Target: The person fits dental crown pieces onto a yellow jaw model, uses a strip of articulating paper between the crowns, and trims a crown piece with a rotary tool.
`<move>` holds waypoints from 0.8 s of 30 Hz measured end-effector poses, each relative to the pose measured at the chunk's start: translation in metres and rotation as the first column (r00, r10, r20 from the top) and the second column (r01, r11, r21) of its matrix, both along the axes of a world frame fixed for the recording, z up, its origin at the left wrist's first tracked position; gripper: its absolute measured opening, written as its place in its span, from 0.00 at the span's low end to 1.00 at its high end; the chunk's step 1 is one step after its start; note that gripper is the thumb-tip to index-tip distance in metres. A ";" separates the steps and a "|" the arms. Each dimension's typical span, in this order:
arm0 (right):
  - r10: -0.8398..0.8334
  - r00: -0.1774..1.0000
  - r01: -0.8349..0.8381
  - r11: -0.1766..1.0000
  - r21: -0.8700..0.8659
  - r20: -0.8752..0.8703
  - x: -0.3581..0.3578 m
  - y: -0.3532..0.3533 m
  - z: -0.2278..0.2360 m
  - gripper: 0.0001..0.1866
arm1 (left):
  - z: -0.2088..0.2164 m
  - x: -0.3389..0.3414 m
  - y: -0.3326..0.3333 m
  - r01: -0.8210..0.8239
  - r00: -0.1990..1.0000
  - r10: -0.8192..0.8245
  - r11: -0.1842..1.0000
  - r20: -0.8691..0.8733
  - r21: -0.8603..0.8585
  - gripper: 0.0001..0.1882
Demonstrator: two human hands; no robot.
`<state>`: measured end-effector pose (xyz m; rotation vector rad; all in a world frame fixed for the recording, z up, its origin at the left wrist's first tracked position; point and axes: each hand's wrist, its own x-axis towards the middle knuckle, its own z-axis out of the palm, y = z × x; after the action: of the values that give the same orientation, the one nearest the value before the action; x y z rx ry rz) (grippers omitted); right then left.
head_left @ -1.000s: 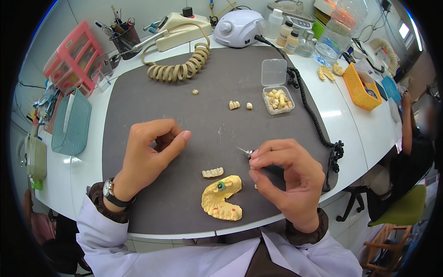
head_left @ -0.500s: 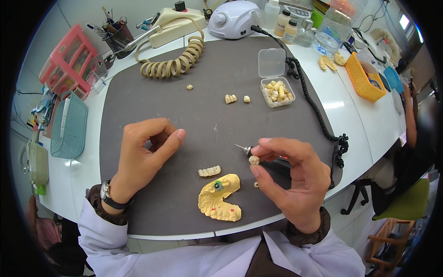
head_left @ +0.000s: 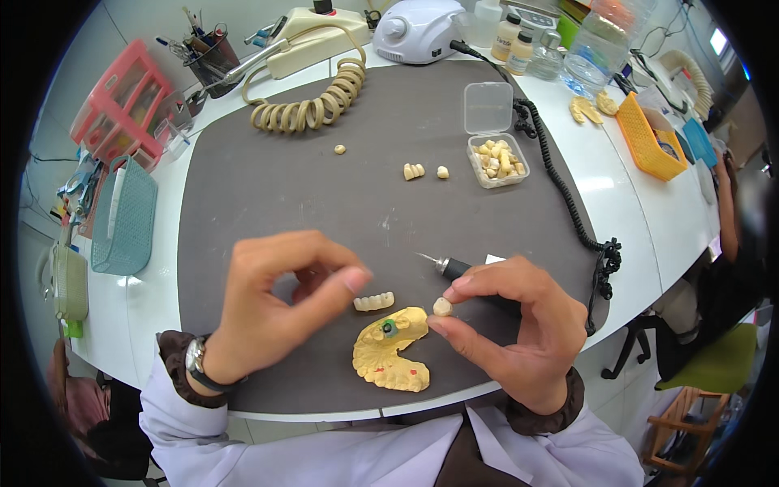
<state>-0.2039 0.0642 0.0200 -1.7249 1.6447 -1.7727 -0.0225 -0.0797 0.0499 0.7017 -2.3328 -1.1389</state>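
Observation:
Between thumb and forefinger, my right hand (head_left: pixel 519 329) pinches a small whitish tooth crown (head_left: pixel 442 307). Just behind those fingers lies a dark handpiece (head_left: pixel 456 269) with a thin bur, partly covered by the hand. My left hand (head_left: pixel 288 304) hovers over the mat to the left; its fingers are curled, thumb and forefinger tips close together and slightly blurred, nothing visible in them. Between both hands sits a yellow plaster dental model (head_left: pixel 381 357) with a green patch, a dark round piece and red marks. Above the model rests a white row of joined teeth (head_left: pixel 374 302).
On the grey mat (head_left: pixel 268 191) are loose teeth (head_left: pixel 414 171) and an open clear box (head_left: pixel 497 180) of teeth. A coiled beige hose (head_left: pixel 312 105) lies at the back, a black coiled cord (head_left: pixel 552 166) at the right. Baskets flank the mat: teal (head_left: pixel 123 223) left, yellow (head_left: pixel 649 146) right.
My left hand has moved right and slightly down, toward the crown. My right hand has lowered the crown a little and turned it. The view has shifted slightly.

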 end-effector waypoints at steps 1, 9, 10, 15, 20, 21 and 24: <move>0.004 1.000 -0.004 1.000 -0.002 -0.010 0.001 0.000 -0.001 0.16 | 0.002 -0.002 0.006 0.046 0.999 -0.046 0.998 -0.023 0.035 0.07; 0.214 0.973 -0.215 0.977 -0.004 0.080 0.006 -0.002 -0.001 0.18 | -0.002 0.000 0.017 0.228 0.973 -0.211 0.947 -0.095 0.225 0.09; 0.225 0.969 -0.227 0.974 0.009 0.103 0.007 -0.002 -0.001 0.18 | -0.004 0.000 0.017 0.242 0.969 -0.223 0.948 -0.110 0.208 0.09; 0.254 0.961 -0.256 0.967 0.000 0.113 0.007 -0.003 -0.002 0.17 | -0.006 0.001 0.017 0.238 0.968 -0.213 0.948 -0.133 0.212 0.09; 0.284 0.950 -0.283 0.959 -0.029 0.127 0.007 -0.004 0.000 0.15 | -0.004 0.000 0.018 0.242 0.966 -0.218 0.954 -0.141 0.176 0.09; 0.284 0.951 -0.283 0.959 -0.025 0.123 0.006 -0.004 0.000 0.15 | -0.003 -0.001 0.018 0.244 0.965 -0.220 0.953 -0.142 0.182 0.09; 0.287 0.950 -0.285 0.958 -0.030 0.121 0.005 -0.004 0.000 0.15 | -0.004 -0.002 0.017 0.249 0.964 -0.226 0.951 -0.139 0.181 0.10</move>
<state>-0.1985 0.0605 0.0196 -1.7171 1.2627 -1.7158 -0.0242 -0.0625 0.0462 0.4123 -2.2707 -1.4919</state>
